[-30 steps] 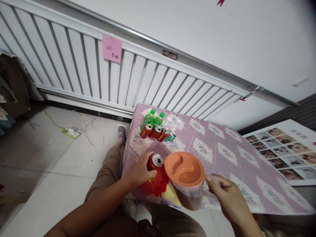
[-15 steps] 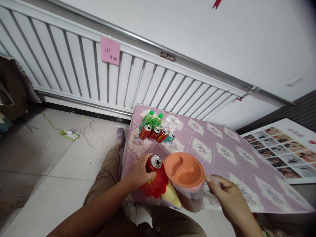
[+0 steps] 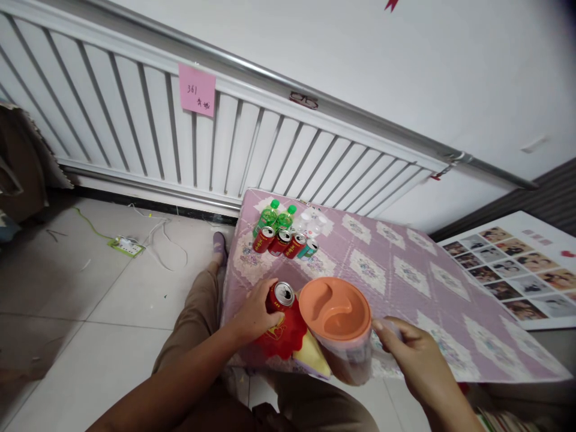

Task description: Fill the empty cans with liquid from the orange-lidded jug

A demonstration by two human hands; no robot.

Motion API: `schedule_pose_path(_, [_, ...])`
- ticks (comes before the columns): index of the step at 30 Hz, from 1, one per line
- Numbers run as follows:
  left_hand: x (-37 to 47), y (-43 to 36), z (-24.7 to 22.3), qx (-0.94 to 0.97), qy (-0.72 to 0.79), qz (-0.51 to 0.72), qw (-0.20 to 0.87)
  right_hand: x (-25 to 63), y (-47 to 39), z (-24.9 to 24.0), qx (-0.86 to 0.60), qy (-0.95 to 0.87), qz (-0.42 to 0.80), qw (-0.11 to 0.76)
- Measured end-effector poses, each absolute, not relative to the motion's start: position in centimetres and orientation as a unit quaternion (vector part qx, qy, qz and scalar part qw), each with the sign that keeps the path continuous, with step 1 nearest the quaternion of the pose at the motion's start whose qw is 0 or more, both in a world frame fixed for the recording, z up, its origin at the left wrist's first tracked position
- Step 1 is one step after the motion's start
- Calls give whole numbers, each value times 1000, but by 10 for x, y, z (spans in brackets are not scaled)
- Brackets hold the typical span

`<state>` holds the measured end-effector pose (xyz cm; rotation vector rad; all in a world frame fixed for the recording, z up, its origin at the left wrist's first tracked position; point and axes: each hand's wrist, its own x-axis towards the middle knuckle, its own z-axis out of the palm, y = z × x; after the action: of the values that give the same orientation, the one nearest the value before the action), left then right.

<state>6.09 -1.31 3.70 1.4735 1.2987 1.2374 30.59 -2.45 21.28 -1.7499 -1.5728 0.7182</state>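
My left hand [image 3: 256, 313] is wrapped round an upright red drink can [image 3: 282, 295] with its top opened. My right hand [image 3: 411, 354] grips the handle of a clear pitcher [image 3: 348, 363] with an orange lid [image 3: 339, 312]; dark contents show faintly through its wall. Below the can lies a red scalloped dish [image 3: 288, 339] with gold print. A yellow cloth-like piece [image 3: 312, 357] sits between dish and pitcher. Farther back, several cans stand in a row: red cans [image 3: 279, 243] and one teal can [image 3: 308, 249]. Behind them are green bottles [image 3: 269, 217] and clear bottles [image 3: 316, 227].
The bed-like surface has a purple patterned cover [image 3: 382, 300]. Beyond it runs a white radiator [image 3: 265, 144] with a pink note [image 3: 197, 90]. A photo board [image 3: 517, 270] leans at the right. On the floor at left lies a power strip [image 3: 126, 246] with cables.
Both hands keep their hold on the can and the pitcher with hardly any movement. The camera view has shifted very slightly.
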Motion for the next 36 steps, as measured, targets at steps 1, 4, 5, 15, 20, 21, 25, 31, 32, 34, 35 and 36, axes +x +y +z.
schedule_pose_path(1, [61, -13, 38, 582, 514, 487, 399, 306, -25, 213, -671, -603, 275, 332])
schedule_pose_path(4, [61, -13, 39, 584, 513, 484, 403, 307, -25, 213, -670, -607, 275, 326])
schedule_pose_path(5, [61, -13, 39, 585, 513, 482, 403, 306, -25, 213, -668, -609, 276, 326])
schedule_pose_path(15, [60, -14, 41, 588, 516, 477, 400, 306, -25, 213, -659, -616, 272, 334])
schedule_pose_path(20, [59, -14, 42, 591, 518, 475, 395, 309, -24, 210, -666, -623, 255, 321])
schedule_pose_path(21, [59, -14, 43, 590, 520, 476, 395, 309, -24, 209, -666, -625, 253, 320])
schedule_pose_path(25, [59, -13, 43, 581, 520, 479, 404, 310, -25, 207, -666, -629, 249, 313])
schedule_pose_path(31, [60, -13, 43, 580, 519, 477, 409, 308, -25, 208, -662, -634, 243, 317])
schedule_pose_path(32, [60, -13, 43, 580, 521, 475, 408, 308, -24, 208, -663, -635, 240, 316])
schedule_pose_path(34, [60, -12, 43, 578, 526, 473, 406, 308, -24, 208, -664, -637, 233, 314])
schedule_pose_path(35, [60, -12, 43, 577, 527, 474, 405, 308, -23, 208, -664, -638, 230, 315])
schedule_pose_path(36, [60, -11, 43, 576, 528, 475, 404, 308, -23, 208, -663, -638, 230, 317])
